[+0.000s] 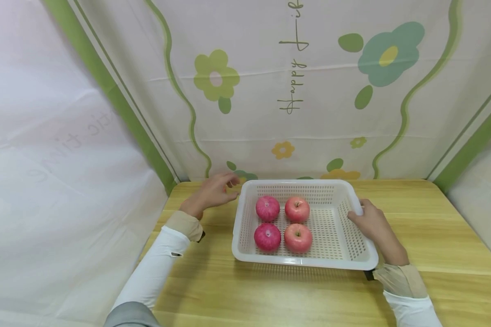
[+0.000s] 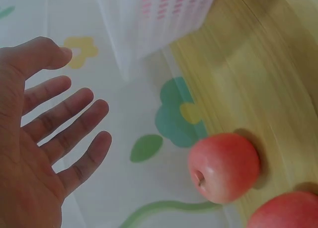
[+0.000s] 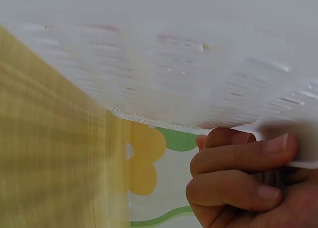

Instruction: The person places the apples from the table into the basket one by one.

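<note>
A white perforated plastic basket (image 1: 307, 260) stands over the wooden table, its right rim gripped by my right hand (image 1: 371, 221). In the right wrist view the curled fingers (image 3: 233, 158) of that hand lie at the rim, under the basket wall. Inside the basket, toward its left, sit two light red apples (image 1: 297, 209) and two deeper pink round fruits (image 1: 268, 237). My left hand (image 1: 214, 190) hovers just left of the basket, fingers spread and holding nothing. Below it in the left wrist view are two red apples (image 2: 223, 167), mostly hidden by the hand in the head view.
The wooden table (image 1: 442, 236) extends to both sides and in front of the basket. Flower-printed white cloth (image 1: 253, 122) hangs behind the table's far edge, and more cloth (image 1: 57, 181) hangs at the left.
</note>
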The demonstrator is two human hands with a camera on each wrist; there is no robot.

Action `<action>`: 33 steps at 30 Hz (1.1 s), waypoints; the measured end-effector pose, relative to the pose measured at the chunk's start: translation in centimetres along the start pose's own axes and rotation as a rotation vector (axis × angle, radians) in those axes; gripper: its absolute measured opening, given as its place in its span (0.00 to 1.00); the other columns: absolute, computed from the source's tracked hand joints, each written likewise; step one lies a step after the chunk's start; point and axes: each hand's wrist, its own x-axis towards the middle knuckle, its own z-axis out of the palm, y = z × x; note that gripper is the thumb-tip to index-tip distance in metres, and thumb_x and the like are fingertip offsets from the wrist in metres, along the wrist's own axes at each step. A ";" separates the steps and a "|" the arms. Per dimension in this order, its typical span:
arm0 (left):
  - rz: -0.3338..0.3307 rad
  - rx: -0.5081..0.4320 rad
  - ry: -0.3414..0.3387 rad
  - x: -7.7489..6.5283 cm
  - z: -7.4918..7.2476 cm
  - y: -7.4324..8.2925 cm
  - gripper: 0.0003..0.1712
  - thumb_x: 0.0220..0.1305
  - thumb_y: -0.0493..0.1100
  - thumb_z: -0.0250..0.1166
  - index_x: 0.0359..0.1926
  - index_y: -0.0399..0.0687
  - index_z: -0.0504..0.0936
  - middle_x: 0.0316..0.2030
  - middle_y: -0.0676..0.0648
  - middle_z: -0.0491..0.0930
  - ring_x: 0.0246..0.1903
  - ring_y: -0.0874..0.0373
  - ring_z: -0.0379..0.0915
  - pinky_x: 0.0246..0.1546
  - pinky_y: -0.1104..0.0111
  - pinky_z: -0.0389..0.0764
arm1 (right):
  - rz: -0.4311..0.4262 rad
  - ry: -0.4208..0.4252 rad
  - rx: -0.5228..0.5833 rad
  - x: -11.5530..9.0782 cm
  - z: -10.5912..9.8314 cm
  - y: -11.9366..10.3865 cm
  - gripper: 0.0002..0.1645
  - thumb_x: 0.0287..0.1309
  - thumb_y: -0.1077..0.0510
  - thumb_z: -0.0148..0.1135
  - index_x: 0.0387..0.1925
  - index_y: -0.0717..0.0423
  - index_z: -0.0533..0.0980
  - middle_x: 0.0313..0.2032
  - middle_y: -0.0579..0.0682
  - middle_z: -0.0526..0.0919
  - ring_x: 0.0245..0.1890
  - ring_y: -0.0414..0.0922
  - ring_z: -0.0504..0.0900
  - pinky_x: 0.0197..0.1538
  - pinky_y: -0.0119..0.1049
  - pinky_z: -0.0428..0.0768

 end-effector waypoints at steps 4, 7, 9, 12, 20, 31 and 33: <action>-0.062 0.011 -0.006 -0.3 0.0 -0.7 0.21 0.66 0.50 0.69 0.57 0.50 0.83 0.54 0.47 0.86 0.53 0.52 0.82 0.54 0.56 0.85 | 0.002 -0.003 0.005 0.1 0.0 0.1 0.44 0.74 0.53 0.51 0.75 0.81 0.49 0.54 0.84 0.76 0.31 0.51 0.90 0.29 0.43 0.89; -0.099 0.037 -0.008 -0.4 0.1 -1.1 0.22 0.66 0.53 0.68 0.58 0.53 0.82 0.55 0.49 0.85 0.57 0.52 0.81 0.57 0.53 0.84 | 0.005 -0.006 0.012 0.1 0.0 0.2 0.44 0.74 0.53 0.51 0.75 0.81 0.49 0.54 0.84 0.76 0.31 0.51 0.90 0.29 0.43 0.90; -0.113 0.049 -0.007 -0.4 0.2 -1.3 0.23 0.65 0.54 0.68 0.58 0.53 0.82 0.56 0.49 0.85 0.59 0.51 0.81 0.59 0.52 0.83 | 0.007 -0.007 0.015 0.1 0.0 0.2 0.44 0.75 0.53 0.51 0.75 0.81 0.49 0.54 0.84 0.76 0.31 0.51 0.90 0.29 0.43 0.90; -0.116 0.059 0.005 -0.4 0.3 -1.6 0.23 0.65 0.53 0.69 0.58 0.52 0.82 0.57 0.48 0.85 0.60 0.51 0.80 0.60 0.51 0.82 | 0.010 -0.010 0.019 0.1 0.0 0.2 0.44 0.75 0.53 0.51 0.75 0.80 0.48 0.54 0.84 0.76 0.31 0.51 0.90 0.29 0.44 0.90; -0.153 0.060 0.026 -0.6 0.8 -2.5 0.26 0.63 0.52 0.71 0.61 0.51 0.81 0.61 0.46 0.81 0.64 0.46 0.77 0.60 0.48 0.81 | 0.019 -0.018 0.025 0.0 0.0 0.1 0.45 0.75 0.52 0.50 0.76 0.80 0.47 0.56 0.84 0.75 0.31 0.50 0.90 0.29 0.44 0.90; -0.168 0.076 0.022 -0.5 1.3 -3.8 0.32 0.62 0.50 0.73 0.65 0.47 0.79 0.67 0.43 0.77 0.70 0.43 0.70 0.68 0.47 0.76 | 0.016 -0.018 0.029 -0.2 0.0 -0.1 0.45 0.75 0.53 0.50 0.76 0.80 0.47 0.55 0.84 0.76 0.30 0.50 0.90 0.29 0.44 0.90; -0.176 0.080 0.021 -0.5 1.5 -4.1 0.32 0.61 0.50 0.73 0.65 0.47 0.78 0.67 0.42 0.76 0.70 0.43 0.70 0.69 0.47 0.75 | 0.016 -0.018 0.028 -0.2 0.0 -0.2 0.45 0.75 0.52 0.50 0.76 0.80 0.47 0.55 0.84 0.76 0.30 0.50 0.90 0.29 0.44 0.90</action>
